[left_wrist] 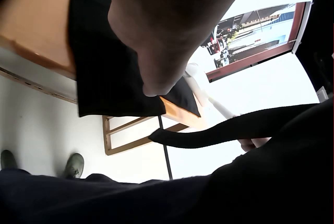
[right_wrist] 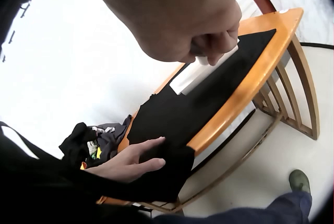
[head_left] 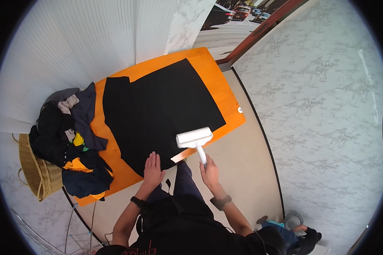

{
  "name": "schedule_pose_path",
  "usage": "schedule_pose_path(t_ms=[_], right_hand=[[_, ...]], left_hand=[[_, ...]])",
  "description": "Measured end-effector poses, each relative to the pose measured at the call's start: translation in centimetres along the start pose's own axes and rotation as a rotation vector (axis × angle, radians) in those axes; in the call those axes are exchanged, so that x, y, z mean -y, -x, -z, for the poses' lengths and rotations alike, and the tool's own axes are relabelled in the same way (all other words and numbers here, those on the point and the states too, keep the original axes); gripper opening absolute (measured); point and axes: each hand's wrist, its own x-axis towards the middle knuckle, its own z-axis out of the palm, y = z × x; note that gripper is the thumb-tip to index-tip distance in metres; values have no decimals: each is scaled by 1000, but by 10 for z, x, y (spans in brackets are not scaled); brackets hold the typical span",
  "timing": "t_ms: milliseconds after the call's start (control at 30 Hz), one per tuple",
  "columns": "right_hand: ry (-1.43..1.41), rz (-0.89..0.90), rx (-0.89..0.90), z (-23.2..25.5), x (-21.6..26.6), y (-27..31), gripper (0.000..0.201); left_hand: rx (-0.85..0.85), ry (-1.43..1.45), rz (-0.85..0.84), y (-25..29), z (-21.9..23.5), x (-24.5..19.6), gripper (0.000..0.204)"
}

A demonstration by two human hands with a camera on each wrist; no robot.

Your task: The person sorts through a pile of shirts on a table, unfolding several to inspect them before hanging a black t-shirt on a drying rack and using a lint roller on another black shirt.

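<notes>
Right hand (head_left: 209, 172) grips the handle of a white roller (head_left: 194, 137); its head overlaps the black cloth's (head_left: 157, 106) near edge, contact unclear from above. Left hand (head_left: 153, 170), fingers extended, holds nothing, at the same edge. Cloth spread on orange table (head_left: 212, 78). Step, as judged: rolling the cloth; next pass calls for keeping it flat. Clothes pile (head_left: 51, 131), by wicker basket (head_left: 35, 165), crowds the left side.

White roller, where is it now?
In the head view, the white roller is in the right hand, at the near right edge of the black cloth.
</notes>
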Motion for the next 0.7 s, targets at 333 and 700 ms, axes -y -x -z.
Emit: schedule_pose_path(t_ms=[333, 700], right_hand=[[7, 157, 137, -17, -12, -154, 42], [-20, 379, 137, -80, 45, -339, 43]], left_hand=[[-7, -21, -87, -86, -41, -94, 75], [31, 19, 40, -93, -28, -113, 56]])
